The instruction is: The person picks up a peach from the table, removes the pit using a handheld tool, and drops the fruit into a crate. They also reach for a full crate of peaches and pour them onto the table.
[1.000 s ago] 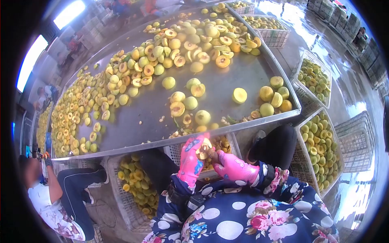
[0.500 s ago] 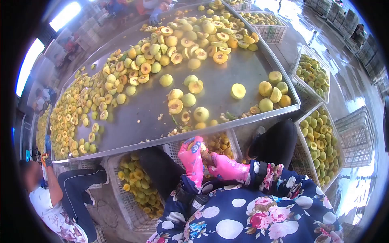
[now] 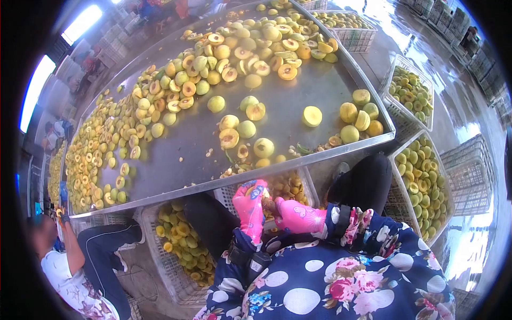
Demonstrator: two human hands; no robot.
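The left hand (image 3: pixel 250 209) and right hand (image 3: pixel 298 216), both in pink rubber gloves, grasp one small yellow peach half (image 3: pixel 269 204) between them, below the near edge of the steel bench (image 3: pixel 298 90), above a white plastic crate (image 3: pixel 309 184). Both hands lie equally close.

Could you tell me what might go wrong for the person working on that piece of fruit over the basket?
The piece of fruit is pinched between the gloved left hand and right hand; a slip could drop it outside the basket. Scraps and fruit halves near the metal table's edge might roll off. The wet floor looks slippery.
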